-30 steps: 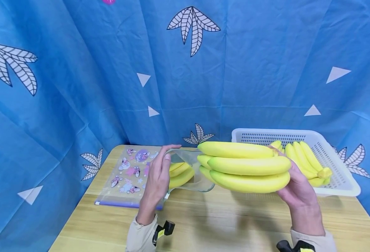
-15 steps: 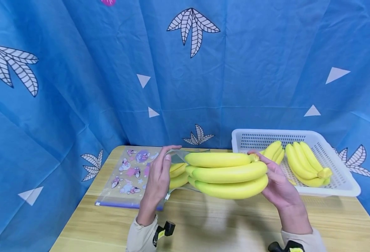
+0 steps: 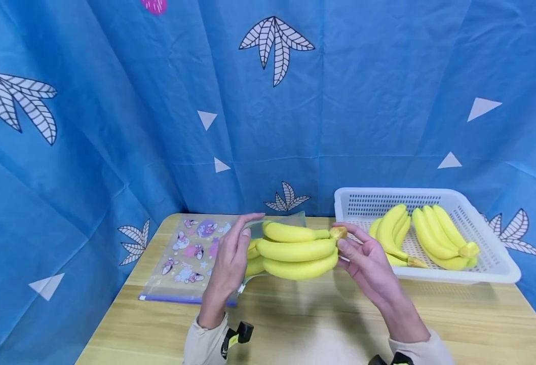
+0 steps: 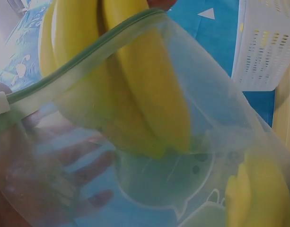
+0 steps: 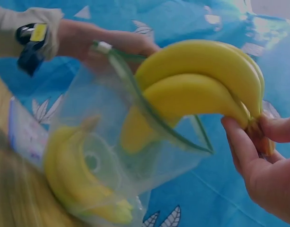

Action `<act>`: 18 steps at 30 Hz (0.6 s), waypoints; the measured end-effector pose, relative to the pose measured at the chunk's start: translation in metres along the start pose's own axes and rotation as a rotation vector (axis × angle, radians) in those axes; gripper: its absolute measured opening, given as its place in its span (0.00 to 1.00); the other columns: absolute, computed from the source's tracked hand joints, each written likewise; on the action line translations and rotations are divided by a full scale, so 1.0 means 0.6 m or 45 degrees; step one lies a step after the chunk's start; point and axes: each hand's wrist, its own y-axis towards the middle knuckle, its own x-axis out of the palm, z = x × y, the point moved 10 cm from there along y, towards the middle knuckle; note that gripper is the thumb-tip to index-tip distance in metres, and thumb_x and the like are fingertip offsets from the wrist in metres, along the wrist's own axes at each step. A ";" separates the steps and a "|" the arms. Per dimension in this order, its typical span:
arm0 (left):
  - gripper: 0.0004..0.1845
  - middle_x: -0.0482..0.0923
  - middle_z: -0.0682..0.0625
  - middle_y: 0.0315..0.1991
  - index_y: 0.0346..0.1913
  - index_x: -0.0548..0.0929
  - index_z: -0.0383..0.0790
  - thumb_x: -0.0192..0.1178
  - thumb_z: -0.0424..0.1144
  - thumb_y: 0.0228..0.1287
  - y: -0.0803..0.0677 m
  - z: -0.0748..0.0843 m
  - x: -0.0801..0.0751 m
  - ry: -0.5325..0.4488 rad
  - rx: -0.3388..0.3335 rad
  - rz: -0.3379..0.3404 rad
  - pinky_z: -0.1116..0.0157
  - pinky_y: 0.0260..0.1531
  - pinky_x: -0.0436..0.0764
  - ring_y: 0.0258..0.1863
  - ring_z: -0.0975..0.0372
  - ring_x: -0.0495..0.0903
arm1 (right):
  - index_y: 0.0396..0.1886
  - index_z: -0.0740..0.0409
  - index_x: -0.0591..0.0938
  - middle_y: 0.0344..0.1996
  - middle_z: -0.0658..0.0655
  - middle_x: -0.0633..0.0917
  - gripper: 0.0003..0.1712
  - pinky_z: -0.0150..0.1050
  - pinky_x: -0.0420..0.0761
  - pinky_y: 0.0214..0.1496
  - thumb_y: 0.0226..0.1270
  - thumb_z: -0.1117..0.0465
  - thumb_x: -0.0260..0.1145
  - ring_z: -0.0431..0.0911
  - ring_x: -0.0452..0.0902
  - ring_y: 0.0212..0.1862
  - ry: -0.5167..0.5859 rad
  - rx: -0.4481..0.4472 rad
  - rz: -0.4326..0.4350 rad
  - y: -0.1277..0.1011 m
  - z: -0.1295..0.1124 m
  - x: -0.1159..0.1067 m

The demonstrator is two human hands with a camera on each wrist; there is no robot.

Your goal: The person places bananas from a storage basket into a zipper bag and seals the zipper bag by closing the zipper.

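- Banana bunch [image 3: 295, 251]: held above the worktop [image 3: 295, 324], between the two hands, partly inside the clear bag [image 5: 78, 101].
- Long axis: roughly level in the head view, running left to right. Tips point left; the brown stem [image 3: 339, 232] points right.
- Bag mouth: faces the right hand [image 3: 370, 268]. In the right wrist view the tips lie past the green rim [image 5: 161, 124]; the stem end remains outside.
- Right hand: fingers pinch the stem. This is the nearer hand, in direct contact; the bag lies to its left, in line with the bunch.
- Left hand [image 3: 227, 258]: at the far side of the mouth, beside the tips. Fingers appear spread and straight through the film; whether they touch the bunch cannot be told.
- Clearance: a second bunch [image 5: 71, 165] occupies the lower bag. Judgement: the remaining travel is leftward along the long axis, with contact against that bunch possible.
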 end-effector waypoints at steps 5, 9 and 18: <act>0.21 0.82 0.53 0.59 0.66 0.79 0.43 0.39 0.37 0.82 -0.002 0.000 0.007 0.027 0.000 -0.033 0.55 0.56 0.77 0.39 0.62 0.79 | 0.66 0.67 0.74 0.52 0.57 0.87 0.21 0.44 0.86 0.51 0.75 0.74 0.59 0.46 0.86 0.51 -0.186 -0.024 0.122 -0.002 0.011 0.006; 0.20 0.82 0.52 0.59 0.65 0.79 0.42 0.40 0.36 0.82 -0.003 0.003 0.014 0.037 0.013 -0.065 0.53 0.64 0.74 0.58 0.61 0.80 | 0.65 0.71 0.73 0.51 0.59 0.86 0.23 0.48 0.86 0.50 0.72 0.73 0.64 0.48 0.86 0.51 -0.342 -0.039 0.168 -0.002 0.015 0.014; 0.21 0.75 0.53 0.68 0.69 0.76 0.44 0.39 0.40 0.84 -0.009 -0.010 0.038 0.066 -0.048 -0.165 0.50 0.69 0.68 0.69 0.57 0.72 | 0.63 0.75 0.73 0.48 0.59 0.87 0.25 0.47 0.87 0.46 0.68 0.75 0.67 0.47 0.88 0.47 -0.459 -0.117 0.242 -0.001 0.016 0.014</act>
